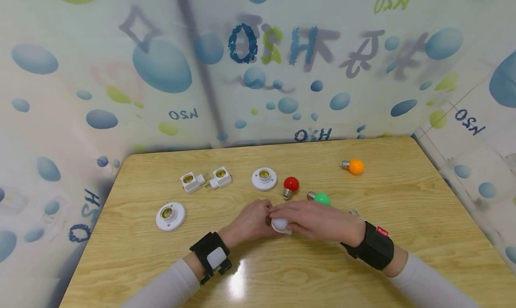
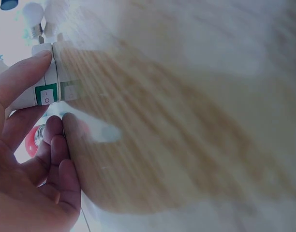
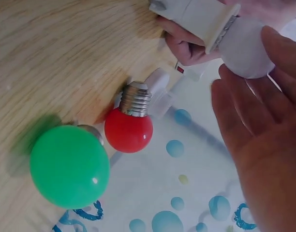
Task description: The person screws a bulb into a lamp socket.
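Observation:
My left hand grips a white plug-in lamp socket by its body, thumb on one side. The socket's small rocker switch, framed in green, shows in the left wrist view. A white bulb sits in the mouth of the socket, its collar right against the rim. Around the bulb's round end, my right hand holds with thumb and fingers. Just beyond the hands lie a red bulb and a green bulb, the green one partly hidden by the right hand.
Two round white lamp holders stand on the wooden table, one at the back and one at left. Two white plug-in sockets lie between them. An orange bulb lies back right. Another bulb's metal base peeks past the right wrist.

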Demonstrator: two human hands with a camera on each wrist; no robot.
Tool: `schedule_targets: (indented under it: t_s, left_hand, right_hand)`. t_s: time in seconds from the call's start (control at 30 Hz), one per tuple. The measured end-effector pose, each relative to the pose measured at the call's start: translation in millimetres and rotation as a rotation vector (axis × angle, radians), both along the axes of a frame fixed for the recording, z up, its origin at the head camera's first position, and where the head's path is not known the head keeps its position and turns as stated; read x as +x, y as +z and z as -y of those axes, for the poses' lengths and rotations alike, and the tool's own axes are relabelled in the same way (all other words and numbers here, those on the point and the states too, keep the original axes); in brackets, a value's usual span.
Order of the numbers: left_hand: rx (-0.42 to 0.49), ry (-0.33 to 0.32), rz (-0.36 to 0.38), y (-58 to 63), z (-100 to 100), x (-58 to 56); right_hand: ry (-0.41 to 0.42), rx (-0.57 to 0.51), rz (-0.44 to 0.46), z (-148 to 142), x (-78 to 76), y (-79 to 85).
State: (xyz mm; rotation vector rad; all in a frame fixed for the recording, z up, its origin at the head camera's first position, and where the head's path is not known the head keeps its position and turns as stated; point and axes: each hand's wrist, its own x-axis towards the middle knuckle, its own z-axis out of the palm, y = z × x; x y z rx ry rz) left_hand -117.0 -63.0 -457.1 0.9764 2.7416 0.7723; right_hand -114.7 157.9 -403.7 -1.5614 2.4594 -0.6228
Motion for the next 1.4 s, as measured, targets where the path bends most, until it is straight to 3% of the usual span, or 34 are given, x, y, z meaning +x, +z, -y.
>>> schedule_targets:
  t_s: [0.27, 0.63, 0.73, 0.83, 0.93, 1.07, 1.17, 1.4]
  left_hand:
    - [0.001, -0.054, -0.073, -1.7, -0.5, -1.9]
    - [-0.044, -0.039, -0.022, -0.7, -0.4, -2.8]
    - [-0.047, -0.038, -0.013, -0.6, -0.4, -3.0]
    - [-0.037, -0.047, 0.022, 0.6, 0.4, -3.1]
    - [0.007, -0.063, 0.116, 2.4, 2.8, -4.1]
    - [0.126, -0.039, 0.272, 4.9, 7.4, -2.4]
    - [0.206, -0.012, 0.323, 6.2, 9.0, 0.5]
    - [0.252, -0.040, 0.288, 5.1, 8.1, 1.1]
  right_hand:
    - [0.006, -0.049, -0.170, 3.0, -2.5, -4.6]
    - [-0.091, 0.010, -0.269, 12.5, 1.4, -7.2]
    - [-0.130, 0.003, -0.212, 12.1, 1.9, -9.2]
    - [-0.195, -0.020, -0.068, 9.0, 0.9, -11.5]
    - [-0.251, -0.088, 0.116, 2.1, -2.5, -11.7]
    - [-0.246, -0.197, 0.286, -7.7, -9.4, -9.6]
    - [-0.214, -0.229, 0.301, -11.0, -12.1, -7.3]
    - [-0.101, -0.164, 0.187, -13.7, -12.5, -2.8]
